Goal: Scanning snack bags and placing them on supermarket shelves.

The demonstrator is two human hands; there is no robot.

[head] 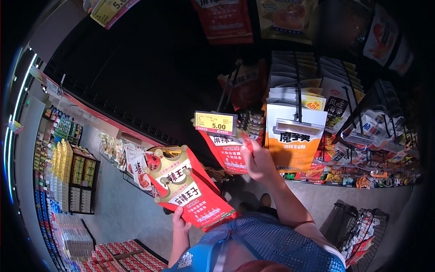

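Note:
My left hand (pixel 180 219) holds red snack bags (pixel 200 209) with gold crown-shaped tops, overlapping each other in front of my chest. Up and to the right, my right hand (pixel 259 159) has its fingers closed at the right edge of another red bag (pixel 228 153) on a display hook. A yellow and pink price tag (pixel 215 123) covers that bag's top. Right beside this hand hang white and orange snack bags (pixel 289 149) on their own hook.
Further packets (pixel 340 102) hang on hooks at the right. A wire shopping basket (pixel 368 234) with packets stands on the floor at lower right. Stacked cartons (pixel 83 180) and stocked shelves line the left. Red boxes (pixel 127 256) lie at lower left.

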